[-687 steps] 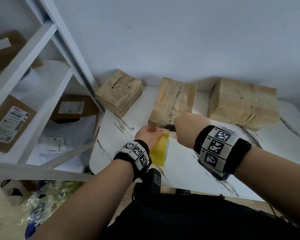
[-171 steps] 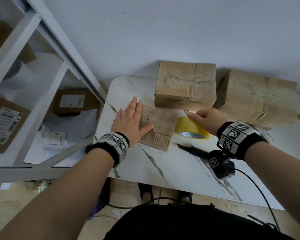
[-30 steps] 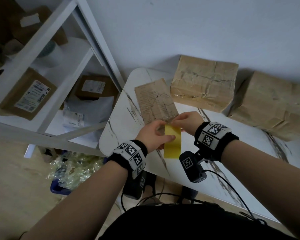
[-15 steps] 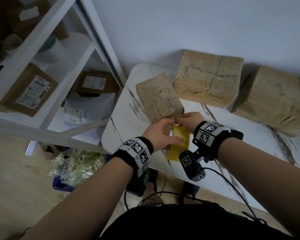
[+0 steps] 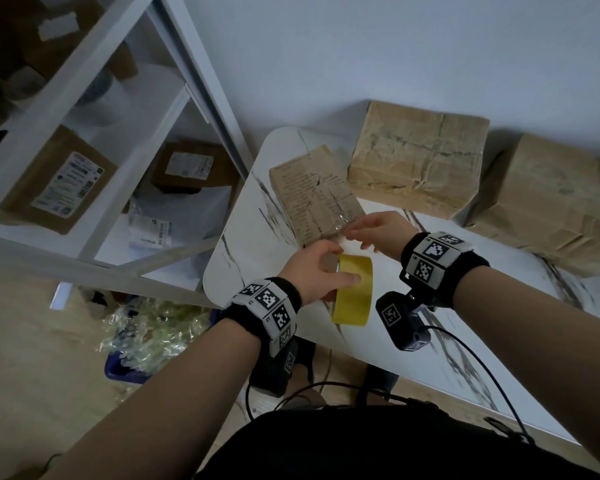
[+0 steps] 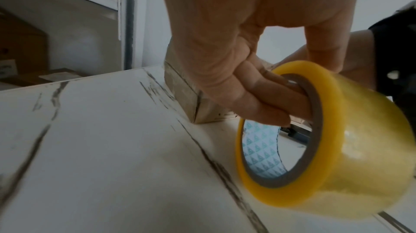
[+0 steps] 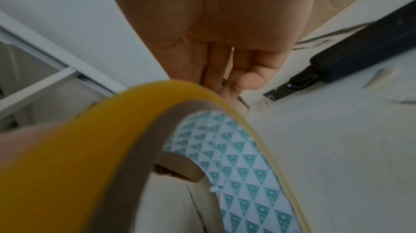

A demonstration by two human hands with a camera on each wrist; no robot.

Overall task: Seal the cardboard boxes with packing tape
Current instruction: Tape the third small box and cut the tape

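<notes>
A small brown cardboard box (image 5: pixel 309 192) with printed text lies on the white marble table (image 5: pixel 257 251), near its left corner. My left hand (image 5: pixel 321 270) holds a yellow roll of packing tape (image 5: pixel 355 292) just in front of the box, with fingers (image 6: pixel 265 98) through the core and the thumb on the outside. My right hand (image 5: pixel 369 230) pinches the free tape end at the box's near edge. In the right wrist view the roll (image 7: pixel 67 156) fills the foreground below the pinched fingers (image 7: pixel 225 69).
Two larger brown boxes (image 5: pixel 416 161) (image 5: pixel 551 206) stand against the wall behind. A dark utility knife (image 7: pixel 360 53) lies on the table to the right of my right hand. A white shelf unit (image 5: pixel 94 133) with parcels stands at the left. The table edge is close to me.
The small box has settled flat on the table. My right hand has drawn the tape end from the roll up to the box's near edge, and the roll has tilted in my left hand.
</notes>
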